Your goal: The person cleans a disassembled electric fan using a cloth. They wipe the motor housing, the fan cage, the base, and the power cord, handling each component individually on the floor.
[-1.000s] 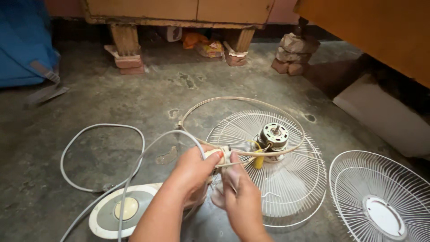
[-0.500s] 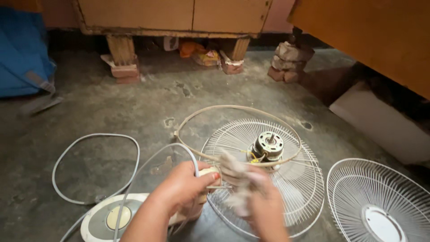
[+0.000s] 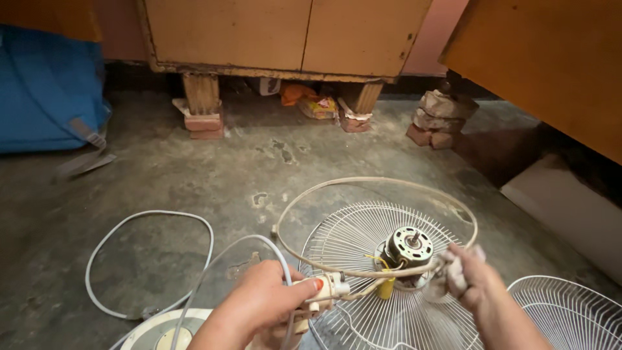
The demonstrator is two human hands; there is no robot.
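Behind, orange packet [image 3: 319, 107] under cabinet [image 3: 285, 35].

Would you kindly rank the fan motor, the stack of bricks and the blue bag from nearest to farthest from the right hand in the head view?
From the right hand:
1. Fan motor, just to its left, on the wire guard.
2. Stack of bricks, farther back on the right.
3. Blue bag, far across on the left.
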